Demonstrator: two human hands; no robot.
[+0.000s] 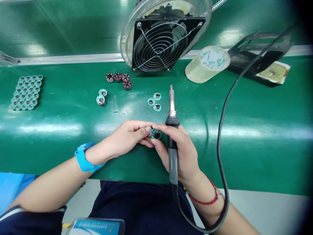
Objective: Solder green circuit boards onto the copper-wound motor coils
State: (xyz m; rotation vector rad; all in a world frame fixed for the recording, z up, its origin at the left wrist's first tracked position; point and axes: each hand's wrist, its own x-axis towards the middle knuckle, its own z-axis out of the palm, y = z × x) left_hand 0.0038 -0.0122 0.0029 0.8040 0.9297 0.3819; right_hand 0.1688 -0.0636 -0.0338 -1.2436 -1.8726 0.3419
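Note:
Near the front of the bench, a small round green circuit board [156,134] with a black centre is gripped between my hands. My left hand [127,137] is closed on the board's left side, thumb on its edge; a coppery bit shows beneath that edge. From the right, my right hand [184,150] touches the board with thumb and forefinger. That hand also carries a soldering iron [173,156], its tip pointing away from me, clear of the board. Beyond my hands lie three loose round boards [157,107].
Small wound coils [117,77] and two boards on coils [100,100] sit left of centre. A panel of joined boards [25,93] lies far left. At the back are a fan [156,45], tape roll [207,63] and iron stand [259,62]. The iron's cable [218,137] loops right.

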